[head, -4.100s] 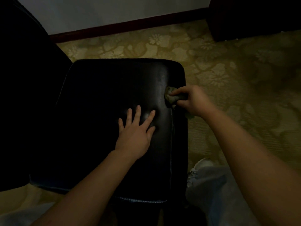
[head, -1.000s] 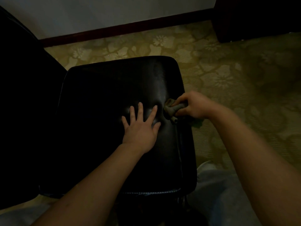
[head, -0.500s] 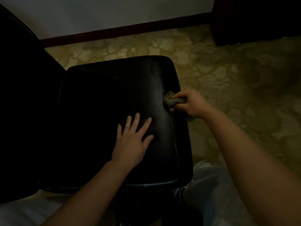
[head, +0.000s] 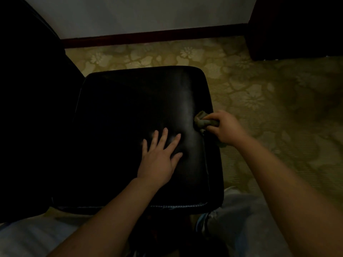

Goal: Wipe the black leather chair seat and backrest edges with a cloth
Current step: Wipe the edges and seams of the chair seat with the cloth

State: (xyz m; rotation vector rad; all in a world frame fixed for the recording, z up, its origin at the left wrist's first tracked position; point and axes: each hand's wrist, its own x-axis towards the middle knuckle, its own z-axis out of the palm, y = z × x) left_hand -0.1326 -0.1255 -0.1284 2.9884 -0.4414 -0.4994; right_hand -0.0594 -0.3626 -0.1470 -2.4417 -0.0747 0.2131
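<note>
1. Patterned olive carpet spreads beyond the seat's right side. A dark skirting board and a pale wall run past the seat's far edge, and a dark piece of furniture stands beyond its far right corner.
2. In the head view, the black leather seat lies right below you. The backrest rises as a dark mass along the seat's left side, too dim to show any detail.
3. Your left hand rests flat on the seat's near right part with the fingers straight and spread. It grasps nothing and seems to be bracing you.
4. Your right hand is clenched around the bunched greenish cloth. The cloth touches the leather at the seat's right edge, about midway along it.
5. You look to be mid-task, working that right edge. A faint sheen shows on the leather just inside it, but you cannot tell from this which parts are already wiped.
6. The stretches of the right edge toward the seat's near and far corners probably remain. So do the backrest edges across the seat, well apart from the cloth, with neither hand on them.
</note>
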